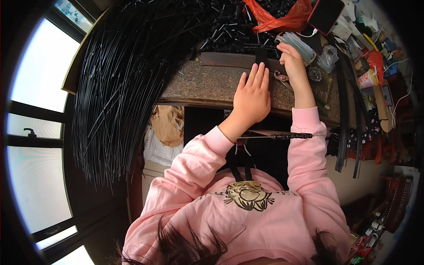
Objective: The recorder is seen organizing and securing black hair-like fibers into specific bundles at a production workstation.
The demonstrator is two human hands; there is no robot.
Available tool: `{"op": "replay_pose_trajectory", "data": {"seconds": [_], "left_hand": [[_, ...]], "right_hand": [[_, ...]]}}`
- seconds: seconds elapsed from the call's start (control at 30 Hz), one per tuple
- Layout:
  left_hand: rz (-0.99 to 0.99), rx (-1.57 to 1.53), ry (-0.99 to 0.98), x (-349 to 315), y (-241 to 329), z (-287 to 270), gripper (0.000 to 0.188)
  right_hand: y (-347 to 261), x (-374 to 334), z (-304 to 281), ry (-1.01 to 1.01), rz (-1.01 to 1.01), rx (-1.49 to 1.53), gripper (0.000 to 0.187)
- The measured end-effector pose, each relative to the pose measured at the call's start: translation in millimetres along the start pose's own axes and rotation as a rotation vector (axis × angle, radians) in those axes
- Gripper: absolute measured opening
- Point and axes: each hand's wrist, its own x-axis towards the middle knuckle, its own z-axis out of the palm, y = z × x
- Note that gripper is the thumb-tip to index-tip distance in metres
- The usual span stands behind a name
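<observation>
Bright window point(37, 79) at left, dark frames; speckled stone worktop point(207, 84).

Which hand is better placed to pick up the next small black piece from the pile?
The right hand, I think. It already reaches the far edge of the worktop, beside the pile of small black pieces. The left hand lies flat on the black strip, nearer the body, and seems to hold it down.

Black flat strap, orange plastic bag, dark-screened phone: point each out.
Black flat strap point(261, 55), head view, its middle above the left fingertips.
Orange plastic bag point(282, 20), head view, crumpled middle.
Dark-screened phone point(326, 14), head view, screen centre.
</observation>
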Motion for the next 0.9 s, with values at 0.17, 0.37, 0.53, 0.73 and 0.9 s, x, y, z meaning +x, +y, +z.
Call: {"op": "replay_pose_trajectory", "data": {"seconds": [0.17,0.37,0.53,0.73,0.9], "left_hand": [[0.004,0.003,-0.003,-1,-2,0,0.050],[-0.006,0.025,-0.011,0,-5,2,0.050],[-0.010,0.084,-0.002,6,-8,7,0.051],[0.003,0.117,0.031,10,-4,8,0.053],[0.003,0.067,-0.027,8,2,-2,0.053]], "right_hand": [[-10,-19,-3,0.068,-0.013,0.031,0.042],[-1,-101,-18,-0.546,-0.319,0.522,0.066],[2,-118,-2,-0.706,-0.346,0.208,0.052],[10,-120,-2,-0.745,-0.278,0.213,0.032],[-24,-117,-5,-0.506,-0.401,0.436,0.042]]}}
